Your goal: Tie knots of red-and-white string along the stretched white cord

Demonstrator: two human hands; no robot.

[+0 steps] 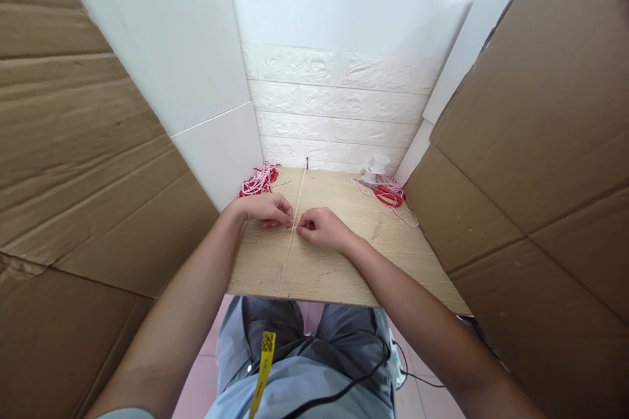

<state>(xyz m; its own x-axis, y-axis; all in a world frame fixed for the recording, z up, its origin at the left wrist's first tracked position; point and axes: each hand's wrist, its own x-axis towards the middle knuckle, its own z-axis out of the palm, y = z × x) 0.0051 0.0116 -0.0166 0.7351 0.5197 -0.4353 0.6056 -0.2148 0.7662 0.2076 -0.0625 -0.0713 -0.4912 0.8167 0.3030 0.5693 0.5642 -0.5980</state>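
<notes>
A thin pale cord point(287, 254) runs taut from a small dark peg point(307, 162) at the back of the wooden table to its front edge. My left hand point(270, 209) is closed at the left side of the cord, thumb and finger pinched on a fine thread. From the right, my right hand point(323, 228) pinches the thread close to the cord. The thread crosses the cord between my fingertips, and a short loose end shows under the left fingers. Any knot there is too small to make out.
A tangle of red and pink-white cord point(260, 179) lies at the back left. Red-handled scissors point(388, 195) rest at the back right among more pink cord, beside white plastic spools point(379, 163). Cardboard panels point(491, 177) flank the wooden table point(334, 275); a white brick-patterned wall point(334, 105) stands behind.
</notes>
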